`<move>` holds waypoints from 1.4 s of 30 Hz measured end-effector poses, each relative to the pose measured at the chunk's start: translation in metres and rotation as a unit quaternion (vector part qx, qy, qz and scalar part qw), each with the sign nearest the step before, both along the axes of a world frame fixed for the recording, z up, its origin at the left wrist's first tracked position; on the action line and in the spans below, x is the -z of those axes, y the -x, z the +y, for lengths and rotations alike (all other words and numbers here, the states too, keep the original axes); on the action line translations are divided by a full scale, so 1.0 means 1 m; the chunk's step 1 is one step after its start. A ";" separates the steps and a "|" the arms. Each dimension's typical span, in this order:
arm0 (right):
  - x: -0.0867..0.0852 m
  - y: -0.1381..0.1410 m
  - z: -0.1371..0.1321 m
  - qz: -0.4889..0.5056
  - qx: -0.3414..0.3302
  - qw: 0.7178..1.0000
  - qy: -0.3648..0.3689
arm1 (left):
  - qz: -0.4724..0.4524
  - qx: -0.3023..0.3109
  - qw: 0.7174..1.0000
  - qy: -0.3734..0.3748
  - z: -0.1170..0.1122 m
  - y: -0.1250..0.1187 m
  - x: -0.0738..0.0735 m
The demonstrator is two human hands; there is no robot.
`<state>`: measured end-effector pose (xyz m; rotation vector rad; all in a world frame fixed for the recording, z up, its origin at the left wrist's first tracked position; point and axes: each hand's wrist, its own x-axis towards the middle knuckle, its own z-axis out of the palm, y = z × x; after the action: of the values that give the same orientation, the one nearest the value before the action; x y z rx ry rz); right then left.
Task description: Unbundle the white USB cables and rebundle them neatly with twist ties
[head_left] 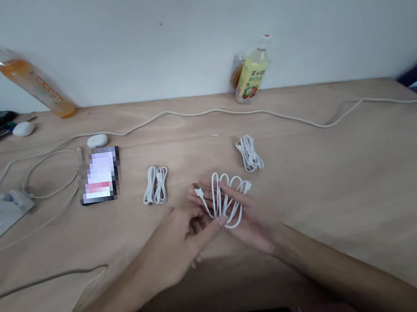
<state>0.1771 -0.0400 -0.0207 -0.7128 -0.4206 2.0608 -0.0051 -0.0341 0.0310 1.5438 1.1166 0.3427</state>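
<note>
A white USB charging cable lies in loose loops across the open palm and fingers of my right hand, with the thumb over the coils. Its USB plug sticks out to the left, and the other connector points right. My left hand pinches the lower part of the loops between thumb and curled fingers. Beyond the hands rest two more coiled white cables, one bundle to the left and another bundle to the right.
A phone with a lit, blurred screen and a white earbud case are on the left. One long white cord runs across the table. An orange drink bottle and a yellow-labelled bottle stand by the wall.
</note>
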 end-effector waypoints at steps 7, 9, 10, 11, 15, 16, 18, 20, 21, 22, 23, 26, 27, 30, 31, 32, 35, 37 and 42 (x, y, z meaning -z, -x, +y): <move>-0.011 0.002 0.000 0.031 0.021 0.999 0.023 | 0.137 0.074 0.753 -0.639 -0.033 0.019 0.009; -0.014 0.002 0.000 0.033 0.018 0.999 0.027 | 0.122 0.139 0.704 -0.685 -0.033 0.016 0.013; -0.016 0.002 -0.001 0.033 0.015 0.999 0.026 | 0.123 0.149 0.690 -0.698 -0.032 0.014 0.014; -0.017 0.002 -0.001 0.034 0.011 0.999 0.024 | 0.149 0.170 0.688 -0.689 -0.030 0.011 0.015; -0.019 0.000 -0.002 0.047 0.003 0.999 0.025 | 0.175 0.191 0.666 -0.700 -0.023 0.002 0.020; -0.019 -0.001 -0.002 0.053 0.004 0.998 0.029 | 0.176 0.195 0.659 -0.705 -0.022 0.002 0.021; -0.019 -0.003 -0.002 0.067 0.004 0.997 0.040 | 0.175 0.201 0.648 -0.713 -0.020 0.002 0.022; -0.020 -0.005 -0.002 0.080 -0.003 0.995 0.054 | 0.173 0.205 0.642 -0.718 -0.019 0.003 0.023; -0.020 -0.006 -0.002 0.085 -0.007 0.995 0.059 | 0.170 0.208 0.641 -0.719 -0.018 0.003 0.022; -0.020 -0.007 -0.002 0.087 -0.010 0.994 0.062 | 0.168 0.210 0.641 -0.719 -0.017 0.003 0.022; -0.020 -0.007 -0.002 0.088 -0.012 0.994 0.062 | 0.165 0.212 0.643 -0.717 -0.016 0.003 0.022; -0.018 -0.009 -0.002 0.079 -0.011 0.996 0.050 | 0.159 0.213 0.647 -0.714 -0.013 0.002 0.024; -0.018 -0.010 -0.002 0.075 -0.012 0.996 0.048 | 0.153 0.211 0.646 -0.717 -0.012 0.001 0.025; -0.018 -0.012 -0.002 0.062 -0.019 0.997 0.044 | 0.128 0.211 0.638 -0.730 -0.009 0.002 0.028; -0.018 -0.012 -0.002 0.059 -0.020 0.997 0.043 | 0.121 0.213 0.637 -0.731 -0.008 0.003 0.029; -0.019 -0.013 -0.002 0.056 -0.023 0.997 0.041 | 0.114 0.215 0.640 -0.729 -0.008 0.004 0.029; -0.021 -0.013 -0.001 0.055 -0.036 0.998 0.025 | 0.086 0.213 0.665 -0.710 -0.007 0.009 0.030; -0.022 -0.013 -0.002 0.053 -0.040 0.998 0.008 | 0.056 0.183 0.708 -0.679 -0.009 0.010 0.030; -0.019 -0.011 -0.003 0.041 -0.014 0.998 -0.047 | -0.061 -0.105 0.857 -0.501 -0.015 -0.001 0.021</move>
<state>0.1879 -0.0431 -0.0017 -0.5669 -0.4807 2.0734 -0.0043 -0.0488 0.0102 2.2398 1.0475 1.3146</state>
